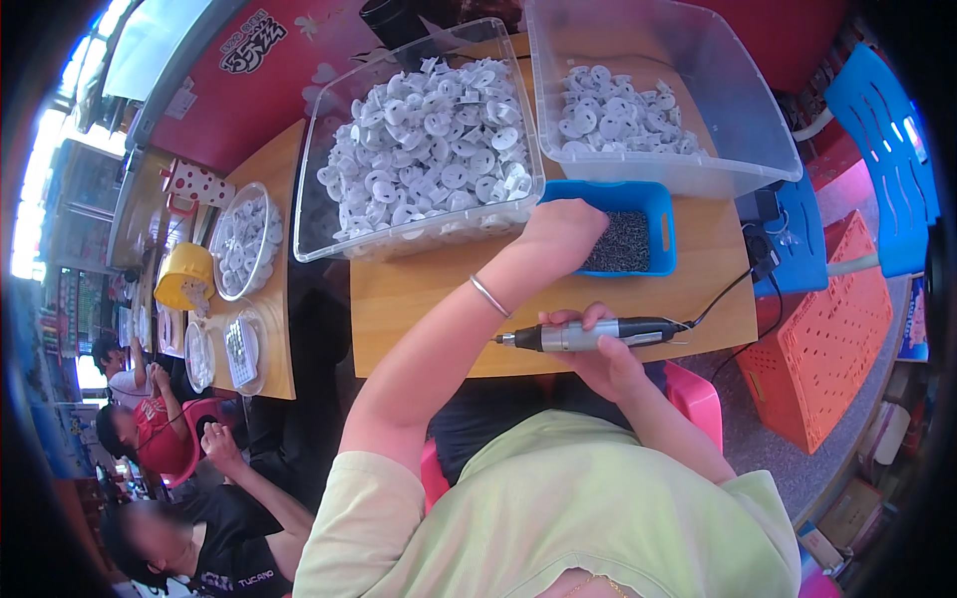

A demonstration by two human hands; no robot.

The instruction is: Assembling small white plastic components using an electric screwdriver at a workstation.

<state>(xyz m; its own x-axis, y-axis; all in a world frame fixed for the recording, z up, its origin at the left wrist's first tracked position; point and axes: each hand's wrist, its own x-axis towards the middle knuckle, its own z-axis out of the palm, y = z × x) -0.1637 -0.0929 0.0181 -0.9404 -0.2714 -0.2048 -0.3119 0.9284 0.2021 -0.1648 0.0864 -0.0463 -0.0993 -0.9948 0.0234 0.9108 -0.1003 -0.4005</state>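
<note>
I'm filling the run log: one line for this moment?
left hand: in blue tray of small dark parts | right hand: holds corded electric screwdriver

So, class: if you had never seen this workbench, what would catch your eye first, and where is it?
Two clear tubs heaped with white plastic discs fill the far side of the wooden table. In the middle, the left hand reaches into a blue tray of small dark parts, while the right hand grips a corded grey power tool at the near edge.

Small tray [658,214] sits before two side-by-side bins [329,149] on table [419,299].
</note>
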